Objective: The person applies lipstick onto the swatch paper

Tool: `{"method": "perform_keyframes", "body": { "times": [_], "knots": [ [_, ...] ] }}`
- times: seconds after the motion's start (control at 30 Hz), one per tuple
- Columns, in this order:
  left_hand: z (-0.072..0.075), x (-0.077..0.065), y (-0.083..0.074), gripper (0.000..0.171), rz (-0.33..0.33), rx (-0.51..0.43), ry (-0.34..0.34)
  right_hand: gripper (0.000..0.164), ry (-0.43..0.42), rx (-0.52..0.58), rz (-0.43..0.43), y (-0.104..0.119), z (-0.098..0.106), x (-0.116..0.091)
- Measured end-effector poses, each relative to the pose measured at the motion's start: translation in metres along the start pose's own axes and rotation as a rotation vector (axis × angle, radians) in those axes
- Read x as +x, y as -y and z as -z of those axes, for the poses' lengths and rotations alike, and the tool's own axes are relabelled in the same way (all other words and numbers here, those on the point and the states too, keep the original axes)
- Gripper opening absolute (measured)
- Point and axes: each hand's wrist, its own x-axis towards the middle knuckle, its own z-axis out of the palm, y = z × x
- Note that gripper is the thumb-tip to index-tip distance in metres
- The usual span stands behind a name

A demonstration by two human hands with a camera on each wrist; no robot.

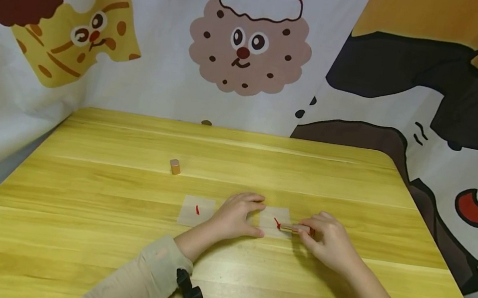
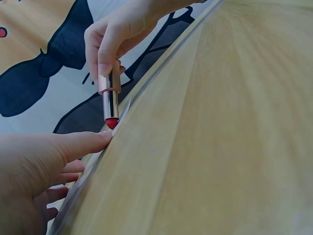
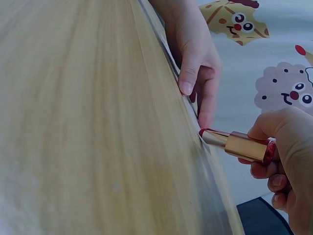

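My right hand (image 1: 330, 239) pinches a gold lipstick (image 1: 296, 228) between thumb and fingers. Its red tip meets the right-hand square of pale paper (image 1: 269, 213), where a short red mark shows. In the right wrist view the lipstick (image 3: 247, 147) has a gold base with a red end. My left hand (image 1: 234, 217) rests at that paper's left edge, thumb and fingers spread, gripping nothing. From the left wrist view, the left thumb (image 2: 88, 144) lies close to the lipstick's red tip. A second paper square (image 1: 187, 215), with one red stroke, lies left of the left hand.
A small gold lipstick cap (image 1: 175, 167) stands farther back on the wooden table (image 1: 79, 188), left of centre. Behind the table hangs a white cloth (image 1: 147, 91) printed with cartoon figures. Both wrists carry black camera mounts.
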Motion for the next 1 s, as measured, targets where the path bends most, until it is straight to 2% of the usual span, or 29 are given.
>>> {"method": "perform_keyframes", "body": {
  "times": [0.3, 0.7, 1.0],
  "knots": [
    [-0.0001, -0.0009, -0.0002, 0.069, 0.001, -0.007, -0.001, 0.011, -0.013, 0.002, -0.010, -0.0001, -0.0005, -0.0003],
    [0.0011, -0.0017, -0.0018, 0.069, 0.004, -0.006, 0.002, 0.016, -0.142, 0.065, 0.000, 0.0002, 0.0039, 0.0000],
    [0.0018, -0.0019, -0.0022, 0.068, 0.000, -0.013, -0.001, 0.020, -0.223, 0.134, -0.025, 0.0021, 0.0066, 0.0013]
  ]
}}
